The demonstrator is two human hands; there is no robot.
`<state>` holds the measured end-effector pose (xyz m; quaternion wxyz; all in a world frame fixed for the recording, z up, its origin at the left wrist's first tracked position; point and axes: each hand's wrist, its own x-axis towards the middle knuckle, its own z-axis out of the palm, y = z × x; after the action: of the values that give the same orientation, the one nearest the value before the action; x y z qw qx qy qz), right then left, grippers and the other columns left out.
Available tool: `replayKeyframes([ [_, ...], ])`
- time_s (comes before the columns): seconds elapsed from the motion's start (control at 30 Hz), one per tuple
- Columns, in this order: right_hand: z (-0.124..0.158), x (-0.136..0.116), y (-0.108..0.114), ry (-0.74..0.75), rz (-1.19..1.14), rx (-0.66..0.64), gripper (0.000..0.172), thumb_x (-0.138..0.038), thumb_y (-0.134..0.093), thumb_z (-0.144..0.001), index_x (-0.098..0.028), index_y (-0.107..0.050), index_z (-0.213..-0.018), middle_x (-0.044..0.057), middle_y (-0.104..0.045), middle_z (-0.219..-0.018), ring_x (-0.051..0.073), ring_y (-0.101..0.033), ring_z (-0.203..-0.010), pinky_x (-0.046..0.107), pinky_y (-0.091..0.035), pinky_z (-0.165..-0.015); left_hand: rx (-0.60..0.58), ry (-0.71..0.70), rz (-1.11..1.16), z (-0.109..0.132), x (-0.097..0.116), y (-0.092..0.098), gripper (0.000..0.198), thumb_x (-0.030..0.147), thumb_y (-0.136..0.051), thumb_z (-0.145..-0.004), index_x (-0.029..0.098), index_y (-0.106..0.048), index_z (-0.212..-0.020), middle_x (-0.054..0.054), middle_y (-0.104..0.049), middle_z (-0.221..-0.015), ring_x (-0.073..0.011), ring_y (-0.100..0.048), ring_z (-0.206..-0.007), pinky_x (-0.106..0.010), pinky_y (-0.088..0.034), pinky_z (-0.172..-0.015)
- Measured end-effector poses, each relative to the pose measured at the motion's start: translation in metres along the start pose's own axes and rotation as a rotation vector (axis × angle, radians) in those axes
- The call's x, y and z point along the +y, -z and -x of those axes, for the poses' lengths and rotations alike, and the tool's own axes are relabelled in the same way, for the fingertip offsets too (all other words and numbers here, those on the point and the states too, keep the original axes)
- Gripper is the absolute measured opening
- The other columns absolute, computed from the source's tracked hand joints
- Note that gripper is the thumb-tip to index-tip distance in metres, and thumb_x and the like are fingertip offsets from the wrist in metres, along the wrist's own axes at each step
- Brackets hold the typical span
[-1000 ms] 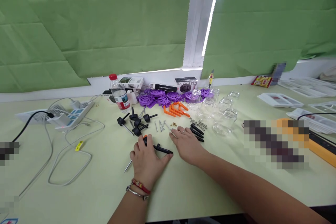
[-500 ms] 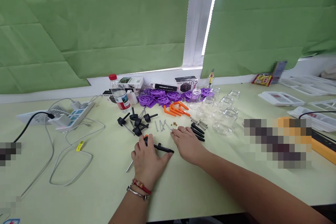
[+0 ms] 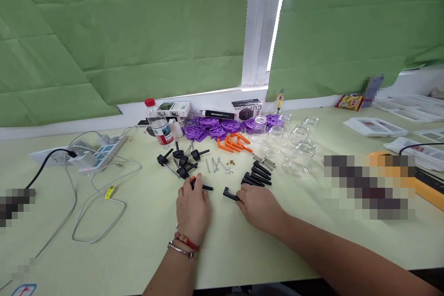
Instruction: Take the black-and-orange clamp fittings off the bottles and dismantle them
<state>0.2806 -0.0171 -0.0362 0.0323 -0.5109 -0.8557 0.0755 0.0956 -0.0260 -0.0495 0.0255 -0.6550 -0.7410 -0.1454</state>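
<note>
Two hands point(image 3: 192, 208) — one water bottle point(image 3: 159, 126), one power strip point(image 3: 101, 154)

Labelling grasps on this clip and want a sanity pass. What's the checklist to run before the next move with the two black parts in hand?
1. Left hand closed on the black-and-orange part, low on the table: ok.
2. Right hand closed on the black bar, with its free end sticking out to the left: ok.
3. The two held parts are apart, with bare table between them: ok.
4. Screws lie loose beyond both hands, uncovered: ok.
5. Which way the ends of the held parts face: cannot tell, too small.
</note>
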Motion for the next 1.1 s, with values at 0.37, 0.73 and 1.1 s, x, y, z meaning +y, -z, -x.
replayKeyframes([
  [0.37,0.022,0.022,0.010,-0.144,-0.418,0.170,0.020,-0.028,-0.042,-0.089,-0.020,-0.059,-0.085,0.000,-0.062,-0.073,0.014,-0.056,-0.066,0.024,-0.036,-0.057,0.073,-0.179,0.644,0.008,0.037,0.026,0.028,0.027,-0.039,-0.089,0.019,-0.058,-0.109,-0.012,-0.052,-0.127,-0.0245,-0.042,-0.122,-0.040,-0.033,-0.101],
  [0.73,0.017,0.028,0.009,0.076,-0.438,0.370,0.032,-0.022,-0.037,-0.091,-0.022,-0.059,-0.114,0.006,-0.061,-0.094,0.015,-0.057,-0.080,0.025,-0.046,-0.071,-0.780,0.806,1.747,-0.031,0.080,0.005,0.033,0.038,-0.039,-0.089,0.015,-0.049,-0.069,0.002,-0.048,-0.054,-0.0057,-0.036,-0.036,-0.018,-0.017,-0.036],
  [1.1,0.013,0.036,0.009,0.035,-0.506,0.430,0.032,-0.021,-0.033,-0.092,-0.022,-0.057,-0.114,0.007,-0.060,-0.101,0.016,-0.058,-0.086,0.028,-0.048,-0.075,-0.845,0.776,1.904,-0.028,0.071,-0.005,0.022,0.022,-0.040,-0.090,0.009,-0.056,-0.079,-0.005,-0.062,-0.060,-0.0106,-0.057,-0.045,-0.019,-0.041,-0.042],
])
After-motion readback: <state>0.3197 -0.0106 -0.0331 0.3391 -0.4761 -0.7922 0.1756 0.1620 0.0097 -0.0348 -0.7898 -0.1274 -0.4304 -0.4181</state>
